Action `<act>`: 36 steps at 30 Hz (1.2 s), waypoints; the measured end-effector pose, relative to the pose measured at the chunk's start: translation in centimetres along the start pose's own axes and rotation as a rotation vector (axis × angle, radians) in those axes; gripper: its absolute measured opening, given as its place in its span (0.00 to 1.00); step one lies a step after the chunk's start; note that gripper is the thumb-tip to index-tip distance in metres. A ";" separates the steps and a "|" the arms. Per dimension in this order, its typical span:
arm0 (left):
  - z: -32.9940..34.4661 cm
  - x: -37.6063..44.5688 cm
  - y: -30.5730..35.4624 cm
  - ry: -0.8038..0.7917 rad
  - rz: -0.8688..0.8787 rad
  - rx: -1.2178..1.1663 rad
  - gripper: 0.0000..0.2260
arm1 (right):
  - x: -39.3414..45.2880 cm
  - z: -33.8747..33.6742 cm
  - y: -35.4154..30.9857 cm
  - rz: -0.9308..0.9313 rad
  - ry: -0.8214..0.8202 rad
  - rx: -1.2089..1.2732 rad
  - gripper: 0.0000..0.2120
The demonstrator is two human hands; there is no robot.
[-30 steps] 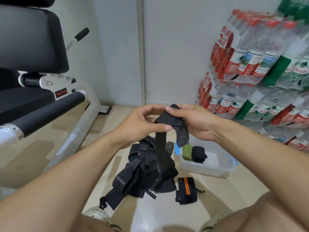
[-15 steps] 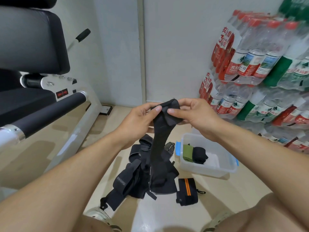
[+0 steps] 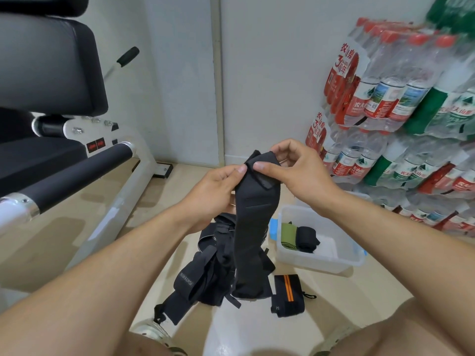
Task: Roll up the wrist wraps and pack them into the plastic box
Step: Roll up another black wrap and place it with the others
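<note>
Your left hand (image 3: 214, 191) and right hand (image 3: 295, 170) both pinch the top end of a black wrist wrap (image 3: 253, 227) at the centre of view, thumbs pressed on its folded-over tip, the rest of the strap hanging straight down toward 6 o'clock. Its lower end touches the pile of black wraps (image 3: 216, 273) on the floor, and one strap in that pile reads "BOKEERSI" in pale letters. At 5 o'clock of the pile lies a rolled black wrap with orange stripes (image 3: 288, 294), just beside it. The plastic box (image 3: 318, 258) sits at 3 o'clock of the pile, with blue clips, holding a green roll (image 3: 289, 235) touching a black roll (image 3: 307, 238). Out at 2 o'clock, shrink-wrapped water bottles (image 3: 401, 98) are stacked against the wall, red and green labels in Chinese characters, with a big "3" on the red packaging. A black-padded gym machine (image 3: 51, 98) stands at 10 o'clock.
</note>
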State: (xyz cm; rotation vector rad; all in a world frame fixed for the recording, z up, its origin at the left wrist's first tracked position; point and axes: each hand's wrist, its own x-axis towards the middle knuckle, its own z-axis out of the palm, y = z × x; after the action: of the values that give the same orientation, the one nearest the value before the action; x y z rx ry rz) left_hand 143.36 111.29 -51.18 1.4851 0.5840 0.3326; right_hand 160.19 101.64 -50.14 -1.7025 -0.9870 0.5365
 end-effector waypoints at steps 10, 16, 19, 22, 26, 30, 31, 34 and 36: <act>0.0 0.1 0.0 0.023 0.008 -0.017 0.17 | -0.3 0.2 -0.4 0.150 -0.119 0.191 0.09; 0.3 -0.2 0.6 0.029 -0.032 -0.071 0.18 | -0.2 0.7 -0.3 0.097 0.000 0.096 0.15; 0.1 -0.1 0.8 0.043 -0.079 -0.098 0.20 | -0.2 0.6 -0.3 0.074 -0.013 0.083 0.18; -0.1 0.0 0.8 0.014 -0.125 -0.123 0.24 | -0.4 0.8 -0.2 -0.011 -0.035 0.070 0.10; -0.2 0.1 0.8 0.013 -0.140 -0.101 0.22 | -0.6 1.0 -0.3 -0.046 -0.046 0.049 0.08; -0.2 0.1 0.5 0.051 -0.113 -0.097 0.09 | -0.4 1.0 -0.2 -0.028 -0.063 0.040 0.10; -0.3 0.2 0.3 0.069 -0.110 -0.098 0.07 | -0.4 0.9 -0.2 -0.018 -0.087 0.045 0.11; -0.7 0.4 0.0 0.106 -0.087 -0.098 0.06 | -0.3 0.2 0.0 0.012 -0.228 0.086 0.13; -0.9 0.3 -0.1 0.118 -0.077 -0.094 0.08 | -0.3 -0.5 0.0 0.041 -0.342 0.137 0.14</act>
State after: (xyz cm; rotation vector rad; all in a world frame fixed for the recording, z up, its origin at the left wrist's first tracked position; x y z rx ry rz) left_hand 143.14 112.19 -51.32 1.3554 0.7080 0.3843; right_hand 160.40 101.12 -50.04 -1.5401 -1.1298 0.9235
